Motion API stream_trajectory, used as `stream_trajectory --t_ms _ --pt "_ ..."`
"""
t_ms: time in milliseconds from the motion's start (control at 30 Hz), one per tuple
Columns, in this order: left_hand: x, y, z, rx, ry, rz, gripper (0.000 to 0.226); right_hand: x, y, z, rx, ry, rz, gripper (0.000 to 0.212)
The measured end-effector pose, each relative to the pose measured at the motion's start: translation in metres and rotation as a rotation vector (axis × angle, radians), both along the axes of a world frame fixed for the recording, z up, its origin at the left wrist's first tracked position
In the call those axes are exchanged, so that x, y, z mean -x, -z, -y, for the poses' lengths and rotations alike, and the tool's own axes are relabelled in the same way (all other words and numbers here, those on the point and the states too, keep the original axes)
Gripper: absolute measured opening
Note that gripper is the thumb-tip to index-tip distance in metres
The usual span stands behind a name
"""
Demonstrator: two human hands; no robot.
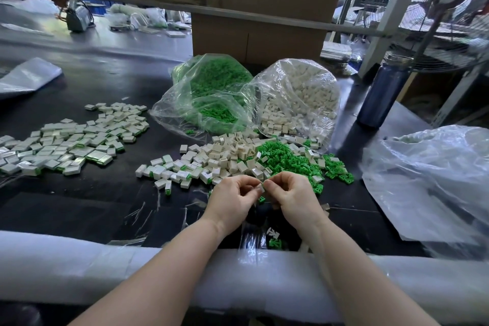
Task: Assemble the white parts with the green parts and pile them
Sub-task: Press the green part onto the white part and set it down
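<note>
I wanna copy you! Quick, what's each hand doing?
Left hand: pinching the small white part.
Right hand: pinching that same white part.

Two bare arms are reaching up from the bottom of the frame and coming close together near the middle. The left hand (pixel 232 197) is sitting just left of the middle, with its back facing the camera and its fingers curling in. The right hand (pixel 289 196) is sitting just right of the middle, fingers curling in too. The fingertips of both hands are meeting and pinching one small white part (pixel 262 188) between them. Both wrists are bending a little toward each other.
</note>
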State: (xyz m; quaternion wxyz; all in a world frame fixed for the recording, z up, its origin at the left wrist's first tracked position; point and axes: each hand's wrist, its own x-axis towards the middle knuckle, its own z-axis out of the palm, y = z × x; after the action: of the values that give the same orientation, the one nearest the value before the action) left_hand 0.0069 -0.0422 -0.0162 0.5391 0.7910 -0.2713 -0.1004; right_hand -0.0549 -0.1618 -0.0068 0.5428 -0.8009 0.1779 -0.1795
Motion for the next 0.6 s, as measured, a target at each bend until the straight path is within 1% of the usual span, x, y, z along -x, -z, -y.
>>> stream_trajectory --t_ms 200,333,467,600 --pt "0.0 -0.001 0.005 -0.029 -0.074 -0.034 0.003 0.002 0.006 -0.002 0.043 0.007 0.066 0.009" --pt "0.005 0.002 0.004 -0.068 -0.094 0.031 0.008 0.005 0.01 -0.002 0.009 -0.016 0.085 0.005" --pt "0.007 0.003 -0.001 -0.001 -0.021 -0.005 0.014 0.009 0.011 0.001 -0.073 -0.04 0.112 0.006" --pt "0.008 0.001 -0.003 0.101 0.034 -0.044 0.012 0.009 0.011 -0.001 -0.174 -0.091 0.116 0.007"
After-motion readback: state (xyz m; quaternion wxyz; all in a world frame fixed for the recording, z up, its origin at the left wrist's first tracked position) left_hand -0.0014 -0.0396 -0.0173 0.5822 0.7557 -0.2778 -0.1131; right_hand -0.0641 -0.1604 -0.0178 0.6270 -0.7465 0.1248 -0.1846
